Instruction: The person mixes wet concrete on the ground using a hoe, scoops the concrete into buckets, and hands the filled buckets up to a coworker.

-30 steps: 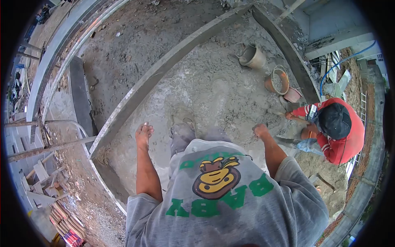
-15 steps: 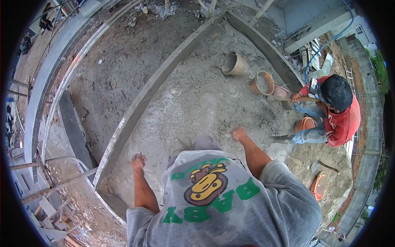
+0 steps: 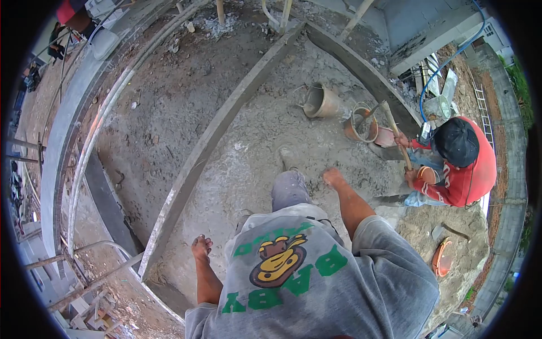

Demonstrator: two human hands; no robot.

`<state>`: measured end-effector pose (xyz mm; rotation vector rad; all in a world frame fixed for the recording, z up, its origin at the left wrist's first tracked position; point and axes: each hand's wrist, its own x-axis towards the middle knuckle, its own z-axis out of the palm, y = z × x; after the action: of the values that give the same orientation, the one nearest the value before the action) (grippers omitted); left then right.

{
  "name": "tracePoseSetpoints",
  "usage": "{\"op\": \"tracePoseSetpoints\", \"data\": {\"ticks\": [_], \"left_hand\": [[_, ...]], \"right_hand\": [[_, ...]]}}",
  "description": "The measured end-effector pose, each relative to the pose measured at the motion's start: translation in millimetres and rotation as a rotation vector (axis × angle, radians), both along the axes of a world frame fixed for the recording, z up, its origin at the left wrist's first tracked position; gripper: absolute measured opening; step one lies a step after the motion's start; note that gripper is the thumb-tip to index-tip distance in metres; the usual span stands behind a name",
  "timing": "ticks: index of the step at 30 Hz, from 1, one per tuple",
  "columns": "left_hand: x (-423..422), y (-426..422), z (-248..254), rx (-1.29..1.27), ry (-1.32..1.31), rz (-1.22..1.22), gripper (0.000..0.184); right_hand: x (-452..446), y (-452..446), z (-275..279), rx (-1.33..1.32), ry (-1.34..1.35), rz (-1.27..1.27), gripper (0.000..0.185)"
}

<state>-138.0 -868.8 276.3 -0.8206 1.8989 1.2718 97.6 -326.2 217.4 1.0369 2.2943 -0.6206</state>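
Note:
My left hand (image 3: 201,247) hangs low beside my body over wet grey concrete (image 3: 237,164), its fingers loosely bent and nothing in them. Out in front on the other side is my right hand (image 3: 333,177), back upward, fingers partly hidden and loosely bent; no object shows in it. One of my knees (image 3: 289,189) is forward between the hands. Nearest on the right, a co-worker in a red top (image 3: 477,164) grips a hoe (image 3: 395,125) with both hands, its head over an orange bucket (image 3: 361,130). A tan bucket (image 3: 324,101) lies tilted just beyond.
Narrow concrete walls (image 3: 209,138) border the wet concrete and meet at a far corner. On a mound at right lie another orange bucket (image 3: 443,257) and a tool with a curved handle (image 3: 451,230). Metal pipes (image 3: 107,110) run along the left. Another person (image 3: 76,17) is at upper left.
My right hand has shifted slightly right; my left hand has moved right and down. My knee has come forward. The co-worker has raised the hoe from low and level to upright over the bucket.

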Motion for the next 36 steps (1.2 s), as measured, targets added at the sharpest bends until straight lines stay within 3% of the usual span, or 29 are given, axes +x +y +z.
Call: {"op": "tracePoseSetpoints", "data": {"ticks": [2, 5, 8, 11, 13, 14, 16, 19, 22, 24, 27, 32, 35, 36], "left_hand": [[-6.8, 18.1, -9.2, -0.075, -0.017, 0.006, 0.022], [-27.5, 59.8, -19.9, -0.123, -0.011, 0.029, 0.02], [-52.7, 141.8, -15.7, -0.131, -0.004, -0.007, 0.022], [-73.6, 238.7, -30.7, -0.08, -0.037, -0.159, 0.025], [-76.9, 294.7, -53.2, 0.071, -0.016, -0.301, 0.027], [-79.4, 330.0, -69.0, 0.201, 0.025, -0.361, 0.029], [-91.9, 412.8, -67.4, 0.164, -0.058, -0.44, 0.033], [-79.8, 454.9, -106.6, 0.188, -0.14, -0.316, 0.034], [-46.5, 435.8, -148.0, 0.163, -0.169, -0.333, 0.033], [-22.8, 398.6, -163.2, 0.068, -0.151, -0.346, 0.032], [-21.7, 372.2, -147.5, -0.019, -0.174, -0.236, 0.036], [-42.5, 348.2, -128.0, -0.021, -0.154, -0.168, 0.037], [-38.4, 336.0, -153.3, 0.171, -0.035, 0.004, 0.031], [-39.4, 339.5, -149.4, 0.159, -0.016, -0.016, 0.029]], "right_hand": [[-26.7, 35.6, 5.0, 0.182, -0.054, 0.563, 0.021], [-80.3, 95.0, -4.8, -0.026, -0.069, -0.099, 0.025], [-129.8, 168.6, -22.7, -0.063, -0.047, 0.21, 0.029], [-190.4, 226.1, -77.3, -0.041, -0.002, -0.305, 0.035], [-201.2, 273.9, -202.6, 0.148, 0.091, -0.071, 0.044], [-249.3, 288.8, -149.4, 0.022, 0.037, -0.202, 0.049], [-287.7, 320.9, -189.6, 0.19, 0.074, -0.026, 0.045], [-337.9, 359.4, -255.0, 0.51, 0.176, 0.226, 0.05], [-370.4, 380.7, -267.4, 0.142, -0.26, 0.307, 0.049], [-353.0, 377.1, -280.8, -0.081, -0.368, 0.359, 0.042], [-302.6, 353.5, -235.1, -0.043, -0.505, 0.548, 0.037], [-219.5, 382.1, -188.5, 0.063, -0.325, 0.345, 0.034], [-225.4, 348.0, -118.6, 0.032, -0.18, 0.309, 0.029], [-229.8, 323.8, -91.3, 0.038, -0.17, 0.412, 0.028]]}}
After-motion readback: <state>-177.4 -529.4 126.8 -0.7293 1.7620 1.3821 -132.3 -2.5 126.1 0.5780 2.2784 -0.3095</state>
